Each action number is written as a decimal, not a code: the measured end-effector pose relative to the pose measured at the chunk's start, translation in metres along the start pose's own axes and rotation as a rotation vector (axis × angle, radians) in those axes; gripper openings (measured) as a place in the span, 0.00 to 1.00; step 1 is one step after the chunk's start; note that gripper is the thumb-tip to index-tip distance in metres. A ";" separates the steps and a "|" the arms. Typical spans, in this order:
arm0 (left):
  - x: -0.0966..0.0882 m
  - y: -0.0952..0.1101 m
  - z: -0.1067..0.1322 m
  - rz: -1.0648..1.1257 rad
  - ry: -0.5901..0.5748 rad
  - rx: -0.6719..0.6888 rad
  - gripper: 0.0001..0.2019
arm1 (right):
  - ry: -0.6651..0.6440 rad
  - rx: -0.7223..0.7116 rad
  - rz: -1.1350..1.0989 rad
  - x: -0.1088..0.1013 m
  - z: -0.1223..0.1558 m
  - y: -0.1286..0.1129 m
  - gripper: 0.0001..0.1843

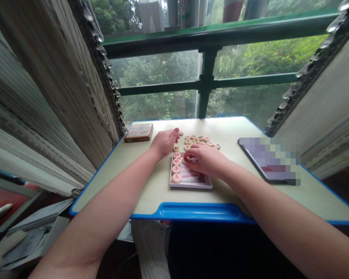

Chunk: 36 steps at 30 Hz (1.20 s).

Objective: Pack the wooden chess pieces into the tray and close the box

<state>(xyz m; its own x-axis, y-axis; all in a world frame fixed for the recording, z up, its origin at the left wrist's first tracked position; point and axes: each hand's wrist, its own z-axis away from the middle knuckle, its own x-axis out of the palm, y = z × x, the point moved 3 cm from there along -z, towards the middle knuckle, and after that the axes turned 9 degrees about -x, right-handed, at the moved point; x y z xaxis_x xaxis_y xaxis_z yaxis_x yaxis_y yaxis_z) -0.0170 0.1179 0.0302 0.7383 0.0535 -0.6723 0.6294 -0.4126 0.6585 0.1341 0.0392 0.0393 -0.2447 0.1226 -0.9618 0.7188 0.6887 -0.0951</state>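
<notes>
A shallow white box (191,186) lies near the middle of the table. Along its left side runs a column of round wooden Chinese chess pieces (177,169) with red characters. My right hand (205,158) reaches into the box, its fingers pinched on a Chinese chess piece (185,159) beside that column; the fingers partly cover it. My left hand (163,144) is curled closed just beyond the box's upper left corner, and whatever it may hold is hidden. Close to its fingers lie two loose pieces, one nearer (176,148) and one farther (180,133).
More loose chess pieces (201,138) are grouped behind the box. A flat brown-edged box (139,132) sits at the table's back left, and a dark tablet (261,162), partly blurred out, at the right. The table (116,182) has a blue rim and stands against a window between curtains.
</notes>
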 end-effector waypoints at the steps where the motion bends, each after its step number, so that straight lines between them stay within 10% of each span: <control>1: -0.001 0.000 0.000 -0.009 0.013 -0.007 0.32 | 0.003 0.003 0.002 0.001 0.000 0.001 0.11; 36: -0.001 0.000 0.001 -0.346 -0.011 0.068 0.28 | 0.025 0.112 -0.070 0.000 -0.002 0.006 0.12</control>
<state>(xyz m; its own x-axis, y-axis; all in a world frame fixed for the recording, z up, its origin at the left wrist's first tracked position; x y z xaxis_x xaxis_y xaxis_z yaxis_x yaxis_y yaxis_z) -0.0180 0.1169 0.0302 0.4816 0.1910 -0.8553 0.8237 -0.4319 0.3674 0.1378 0.0447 0.0396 -0.3116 0.0961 -0.9453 0.7675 0.6120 -0.1907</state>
